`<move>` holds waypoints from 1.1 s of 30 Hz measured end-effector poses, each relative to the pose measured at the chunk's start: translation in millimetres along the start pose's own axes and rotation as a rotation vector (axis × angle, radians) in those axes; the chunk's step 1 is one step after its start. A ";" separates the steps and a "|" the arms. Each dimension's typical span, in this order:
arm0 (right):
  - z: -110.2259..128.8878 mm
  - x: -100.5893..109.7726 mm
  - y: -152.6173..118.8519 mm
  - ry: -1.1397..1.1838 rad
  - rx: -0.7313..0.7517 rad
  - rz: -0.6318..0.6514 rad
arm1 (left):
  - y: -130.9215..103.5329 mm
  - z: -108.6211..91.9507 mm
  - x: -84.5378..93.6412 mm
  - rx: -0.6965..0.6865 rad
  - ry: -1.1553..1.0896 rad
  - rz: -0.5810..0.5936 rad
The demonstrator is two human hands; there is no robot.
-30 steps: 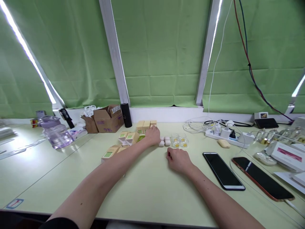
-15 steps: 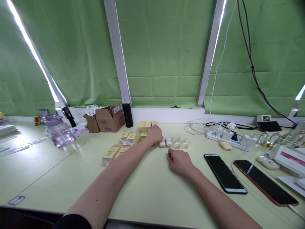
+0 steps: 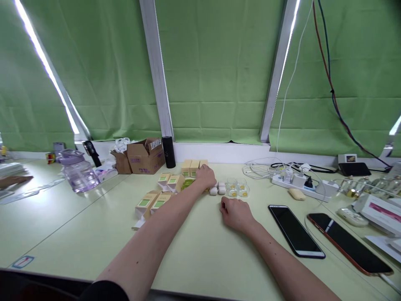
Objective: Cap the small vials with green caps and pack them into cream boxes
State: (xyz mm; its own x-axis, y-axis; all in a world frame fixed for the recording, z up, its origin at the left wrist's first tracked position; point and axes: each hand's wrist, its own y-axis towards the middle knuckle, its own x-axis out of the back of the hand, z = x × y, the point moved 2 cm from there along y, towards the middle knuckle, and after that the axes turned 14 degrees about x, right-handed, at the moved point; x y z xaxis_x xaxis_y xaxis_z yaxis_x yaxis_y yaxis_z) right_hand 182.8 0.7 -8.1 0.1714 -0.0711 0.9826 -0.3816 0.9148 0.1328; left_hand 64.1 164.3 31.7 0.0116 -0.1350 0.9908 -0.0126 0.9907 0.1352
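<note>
Green blinds (image 3: 216, 67) cover the wall behind the desk (image 3: 200, 251), whose pale top runs across the whole view. Toward the back left stands an open cardboard box (image 3: 145, 159), flaps up, with a clear jug (image 3: 79, 173) with a purple lid further left. On the right side lie two phones: one with a white-edged face (image 3: 296, 230), the other in an orange-edged case (image 3: 349, 242), both screens dark. Behind them a white power strip (image 3: 303, 187) carries several plugs, with loose cables beside it.

The left hand (image 3: 206, 175) reaches to the middle of the desk, just beside the small boxes; its fingertips are hidden, so I cannot tell whether its grip is open or closed on something. The right hand (image 3: 236, 212) rests nearer, its grip closed in a loose fist. At the far left edge another person's hand (image 3: 15, 181) lies over some papers.

A black cylinder (image 3: 168, 152) stands upright against the cardboard box. The small cream boxes sit left of the left hand: a back row (image 3: 186, 168), a middle pair (image 3: 175, 182) and a front pair (image 3: 148, 201). Right of that hand are clear cups (image 3: 238, 188) with yellow marks, and, between the two, small white pieces (image 3: 221, 189).
</note>
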 end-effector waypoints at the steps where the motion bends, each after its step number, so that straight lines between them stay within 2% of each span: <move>1: 0.0 -0.4 -0.1 -0.001 0.000 -0.004 | -0.4 0.1 0.5 0.004 -0.007 0.000; 5: 0.3 -1.8 -1.2 0.001 0.015 -0.025 | -7.8 1.1 7.0 0.010 -0.056 -0.015; 9: 0.9 -1.6 -1.8 -0.007 0.024 -0.035 | -25.6 10.5 21.1 -0.038 -0.132 -0.084; 12: 1.6 -0.7 -1.6 -0.013 0.019 -0.030 | -43.8 30.8 31.4 -0.079 -0.188 -0.137; 16: 3.1 1.3 -1.8 -0.004 0.017 -0.024 | -70.8 70.4 37.7 -0.092 -0.223 -0.202; 19: 3.7 2.5 -2.2 0.009 0.004 -0.015 | -90.1 94.1 34.9 -0.082 -0.207 -0.241; 21: 3.7 2.8 -2.4 0.020 -0.005 -0.017 | -100.0 102.2 29.9 -0.077 -0.185 -0.254; 25: 3.4 2.5 -2.4 0.028 -0.006 -0.022 | -109.4 103.6 18.4 -0.093 -0.129 -0.226; 33: -0.9 -6.6 -1.4 0.059 0.012 -0.040 | -110.2 103.2 6.5 -0.116 0.053 -0.156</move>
State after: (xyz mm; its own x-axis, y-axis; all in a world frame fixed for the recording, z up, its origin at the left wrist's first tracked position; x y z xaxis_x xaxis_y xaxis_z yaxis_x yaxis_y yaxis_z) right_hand 183.0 0.2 -14.8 0.2399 -0.0839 0.9672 -0.3843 0.9067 0.1740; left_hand -37.6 52.8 24.2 0.0565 -0.2892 0.9556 0.1089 0.9532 0.2820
